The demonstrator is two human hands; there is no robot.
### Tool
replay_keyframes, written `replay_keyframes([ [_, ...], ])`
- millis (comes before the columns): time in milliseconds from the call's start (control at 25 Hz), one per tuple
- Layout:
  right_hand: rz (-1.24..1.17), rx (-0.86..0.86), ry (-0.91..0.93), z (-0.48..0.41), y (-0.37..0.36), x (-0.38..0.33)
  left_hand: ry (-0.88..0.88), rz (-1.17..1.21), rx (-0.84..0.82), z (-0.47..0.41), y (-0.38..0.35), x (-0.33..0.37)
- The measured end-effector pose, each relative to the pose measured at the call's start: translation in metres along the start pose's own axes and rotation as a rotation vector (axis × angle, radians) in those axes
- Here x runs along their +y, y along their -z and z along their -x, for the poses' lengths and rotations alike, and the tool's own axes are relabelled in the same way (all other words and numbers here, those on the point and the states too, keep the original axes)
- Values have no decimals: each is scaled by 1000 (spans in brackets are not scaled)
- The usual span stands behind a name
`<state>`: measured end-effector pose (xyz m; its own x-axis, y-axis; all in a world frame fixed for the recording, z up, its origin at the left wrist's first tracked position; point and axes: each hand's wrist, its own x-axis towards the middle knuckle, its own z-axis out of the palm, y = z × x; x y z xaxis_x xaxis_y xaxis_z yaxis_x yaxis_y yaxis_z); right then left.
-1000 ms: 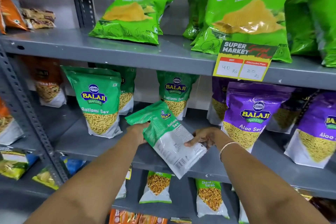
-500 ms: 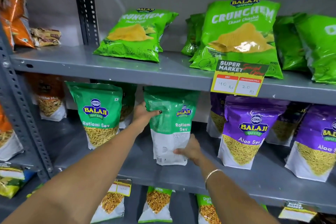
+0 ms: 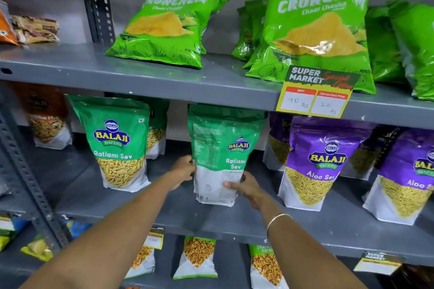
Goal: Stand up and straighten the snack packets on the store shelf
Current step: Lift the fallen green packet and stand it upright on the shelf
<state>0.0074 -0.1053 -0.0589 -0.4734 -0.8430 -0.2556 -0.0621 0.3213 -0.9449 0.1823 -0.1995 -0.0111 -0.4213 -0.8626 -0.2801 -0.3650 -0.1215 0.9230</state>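
Note:
A green and white Ratlami Sev packet (image 3: 220, 159) stands upright on the middle grey shelf (image 3: 178, 209), its back side turned towards me. My left hand (image 3: 183, 170) presses its left edge. My right hand (image 3: 244, 186) grips its lower right corner, thumb across the white panel. A second Ratlami Sev packet (image 3: 117, 145) stands upright to the left. Purple Aloo Sev packets (image 3: 321, 162) stand to the right.
Green Crunchem bags (image 3: 317, 28) lean on the upper shelf (image 3: 164, 77), with a price tag (image 3: 314, 94) clipped to its edge. A perforated upright post (image 3: 21, 166) runs down the left. More packets (image 3: 199, 258) stand on the shelf below.
The packet went from tilted and lifted to standing upright on the shelf. My left hand slid down from its upper edge to mid-height. My right hand stayed at the bottom corner.

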Motion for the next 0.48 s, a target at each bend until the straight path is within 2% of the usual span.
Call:
replay_keyframes([
  [80, 78, 63, 2, 0, 6, 0, 40, 83, 58, 2, -4, -5],
  [160, 63, 132, -7, 5, 6, -5, 33, 68, 72, 6, -5, -9],
  [280, -17, 166, -4, 14, 1, -9, 7, 5, -27, 14, -4, -17],
  [360, 46, 82, 4, 19, 3, -11, 19, 69, -62, 18, -3, -24],
  [480, 269, -193, 6, 27, 11, -13, 9, 139, -67, 19, -7, -30],
])
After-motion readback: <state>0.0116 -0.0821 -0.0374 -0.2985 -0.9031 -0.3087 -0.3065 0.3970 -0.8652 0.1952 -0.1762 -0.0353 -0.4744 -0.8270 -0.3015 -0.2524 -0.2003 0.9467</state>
